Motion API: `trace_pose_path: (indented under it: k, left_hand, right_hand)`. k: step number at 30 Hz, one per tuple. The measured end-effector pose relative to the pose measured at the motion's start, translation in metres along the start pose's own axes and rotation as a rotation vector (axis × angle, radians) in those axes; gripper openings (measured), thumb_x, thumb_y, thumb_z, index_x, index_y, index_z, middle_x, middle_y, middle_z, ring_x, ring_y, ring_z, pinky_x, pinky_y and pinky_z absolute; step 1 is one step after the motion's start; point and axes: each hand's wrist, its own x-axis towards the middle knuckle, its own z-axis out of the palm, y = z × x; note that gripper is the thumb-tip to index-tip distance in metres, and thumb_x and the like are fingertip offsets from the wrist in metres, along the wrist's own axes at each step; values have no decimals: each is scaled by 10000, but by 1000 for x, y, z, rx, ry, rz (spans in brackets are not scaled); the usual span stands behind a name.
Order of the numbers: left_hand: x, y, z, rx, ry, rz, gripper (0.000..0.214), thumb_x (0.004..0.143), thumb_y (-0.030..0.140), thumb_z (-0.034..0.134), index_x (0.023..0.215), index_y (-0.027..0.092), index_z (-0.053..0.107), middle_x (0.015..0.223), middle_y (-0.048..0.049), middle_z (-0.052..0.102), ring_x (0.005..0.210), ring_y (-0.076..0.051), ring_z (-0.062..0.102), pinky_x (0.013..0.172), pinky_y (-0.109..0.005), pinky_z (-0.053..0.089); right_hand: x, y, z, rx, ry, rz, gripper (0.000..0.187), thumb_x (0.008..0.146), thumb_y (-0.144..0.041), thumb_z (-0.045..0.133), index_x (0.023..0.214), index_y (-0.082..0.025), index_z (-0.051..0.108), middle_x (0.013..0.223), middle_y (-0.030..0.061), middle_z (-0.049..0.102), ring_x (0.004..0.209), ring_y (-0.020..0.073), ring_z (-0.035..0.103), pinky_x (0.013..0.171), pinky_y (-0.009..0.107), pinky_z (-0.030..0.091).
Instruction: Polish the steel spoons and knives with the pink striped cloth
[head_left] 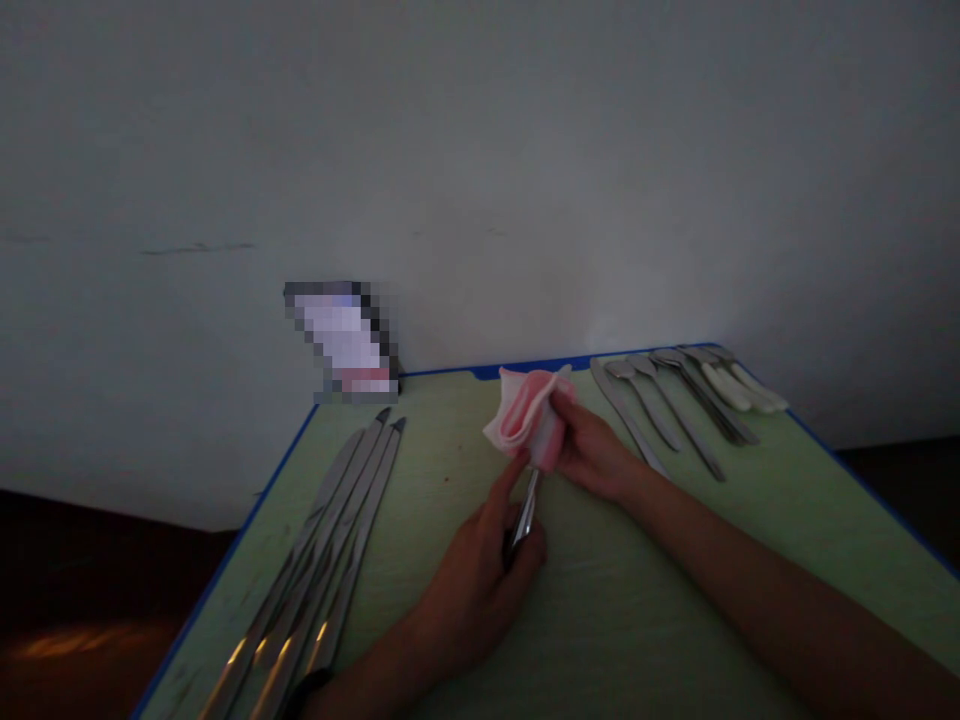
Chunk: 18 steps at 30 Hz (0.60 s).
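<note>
My left hand (480,570) is closed around the shiny metal handle of a table knife (529,502), low over the middle of the table. A folded pink and white cloth (529,415) is wrapped about the knife's upper part, and a bit of the metal tip seems to poke out above it. My right hand (592,445) pinches this cloth from the right side. The left index finger reaches up to the cloth's lower edge. Most of the blade is hidden inside the folds.
Several table knives (330,540) lie side by side on the left of the green, blue-edged table (630,600). At the right are another knife (626,415), several spoons (660,400) and white-handled cutlery (731,385). A blurred-out phone-like device (345,340) leans against the wall (480,180).
</note>
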Motion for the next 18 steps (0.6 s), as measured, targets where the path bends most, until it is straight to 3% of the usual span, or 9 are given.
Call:
trace_pose_path:
  k: [5, 8, 12, 18]
  left_hand:
    - [0, -1, 3, 94, -14, -3, 583, 871, 193, 431, 1392, 239, 174, 801, 4, 578, 720, -165, 537, 704, -317, 435]
    - [-2, -1, 6, 258, -18, 39, 611, 830, 184, 467, 1384, 229, 214, 922, -42, 588, 821, -202, 536, 762, -360, 432]
    - [-5, 1, 8, 422, -65, 123, 642, 802, 140, 444, 1390, 195, 193, 831, -27, 594, 740, -200, 527, 771, -387, 421]
    - [-5, 3, 5, 452, -94, 182, 707, 806, 122, 408, 1423, 156, 66, 767, -15, 584, 683, -196, 519, 743, -390, 414]
  right_hand:
    - [3, 2, 2, 53, 136, -66, 154, 786, -317, 586, 822, -174, 629, 753, -2, 676, 664, 127, 590, 698, 264, 490]
    - [2, 6, 2, -18, 145, -127, 158, 764, -339, 601, 761, -183, 628, 675, -20, 647, 595, 114, 548, 624, 251, 474]
    - [0, 12, 2, -169, 147, -236, 221, 722, -394, 640, 754, -176, 632, 650, -33, 626, 556, 93, 503, 554, 221, 425]
    - [-6, 6, 13, -208, 118, -150, 232, 655, -332, 694, 792, -161, 618, 615, -33, 627, 539, 106, 529, 547, 232, 421]
